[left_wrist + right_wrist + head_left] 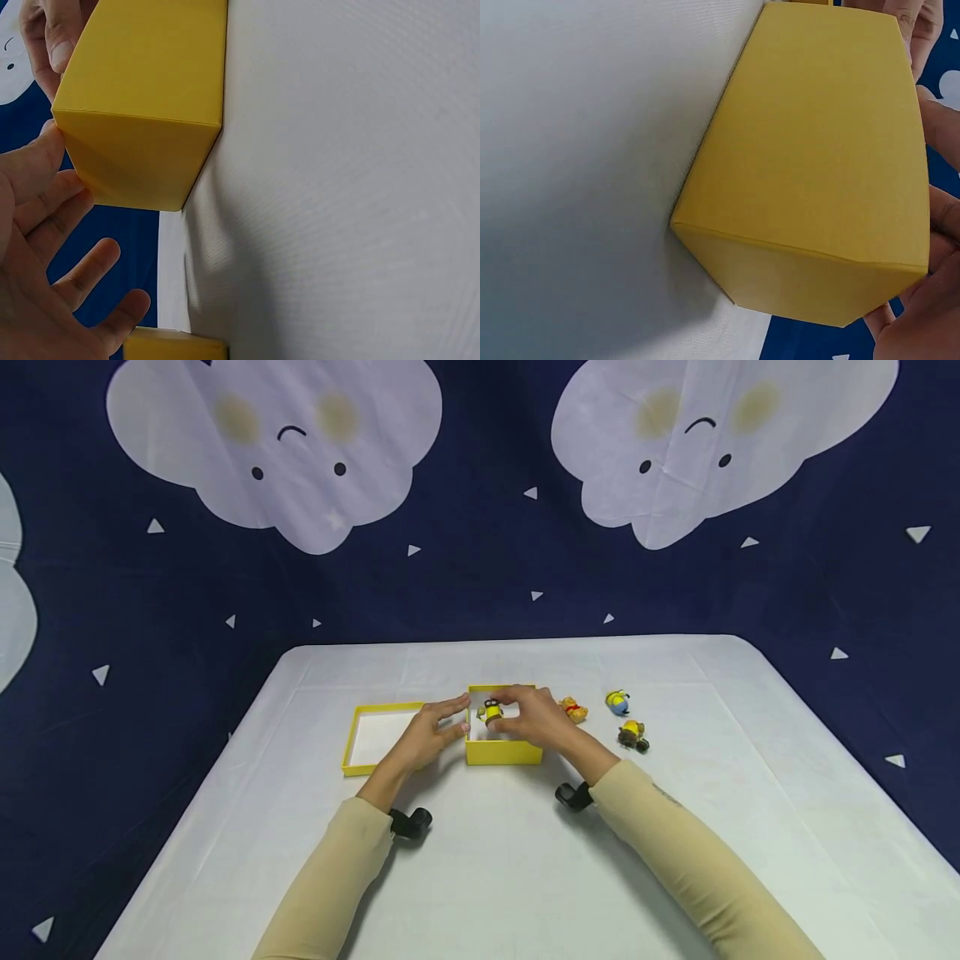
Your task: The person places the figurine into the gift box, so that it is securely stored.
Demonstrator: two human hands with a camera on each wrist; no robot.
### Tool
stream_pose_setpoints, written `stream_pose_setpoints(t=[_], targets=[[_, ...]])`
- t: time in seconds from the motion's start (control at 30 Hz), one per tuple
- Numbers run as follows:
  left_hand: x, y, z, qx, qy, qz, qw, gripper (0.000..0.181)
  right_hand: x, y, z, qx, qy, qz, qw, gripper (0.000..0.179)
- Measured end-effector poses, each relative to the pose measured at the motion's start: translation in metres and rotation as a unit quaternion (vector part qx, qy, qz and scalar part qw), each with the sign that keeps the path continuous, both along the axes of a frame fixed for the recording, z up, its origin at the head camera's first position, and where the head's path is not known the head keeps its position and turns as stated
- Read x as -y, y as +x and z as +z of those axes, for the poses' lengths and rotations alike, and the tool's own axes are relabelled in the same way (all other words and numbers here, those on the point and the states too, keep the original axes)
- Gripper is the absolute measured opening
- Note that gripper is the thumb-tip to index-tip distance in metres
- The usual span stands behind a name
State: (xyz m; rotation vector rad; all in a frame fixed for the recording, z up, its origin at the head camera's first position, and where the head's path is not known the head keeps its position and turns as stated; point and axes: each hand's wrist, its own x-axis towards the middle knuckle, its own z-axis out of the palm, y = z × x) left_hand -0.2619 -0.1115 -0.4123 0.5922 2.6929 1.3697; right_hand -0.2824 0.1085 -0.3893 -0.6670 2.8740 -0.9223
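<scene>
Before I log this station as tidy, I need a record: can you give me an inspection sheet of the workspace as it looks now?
Surface: table under a white cloth, creased.
Job's things: open yellow box; yellow minion figure held over its opening; yellow lid lying open side up, left of the box.
Clutter: orange bear figure, blue-and-yellow minion figure and brown-and-yellow figure, loose to the right of the box.
Grippers: right hand pinches the minion figure; left hand, fingers straight, rests at the box's left wall.
Cables: nothing seen.
Surroundings: dark blue backdrop with white clouds and triangles.
</scene>
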Motion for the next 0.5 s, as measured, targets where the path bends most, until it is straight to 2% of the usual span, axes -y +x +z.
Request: stream_pose_setpoints(t=[0.2, 0.5], targets=[[-0.0007, -0.0001, -0.0006, 0.001, 0.0, 0.006, 1.0, 0.049, 0.0054, -0.0046, -0.0027, 0.007, 0.006, 0.009, 0.9999, 0.055], [-0.0003, 0.0008, 0.0015, 0.001, 0.007, -0.003, 1.0, 0.048, 0.0091, -0.0086, -0.0086, 0.018, 0.017, 0.007, 0.9997, 0.055]])
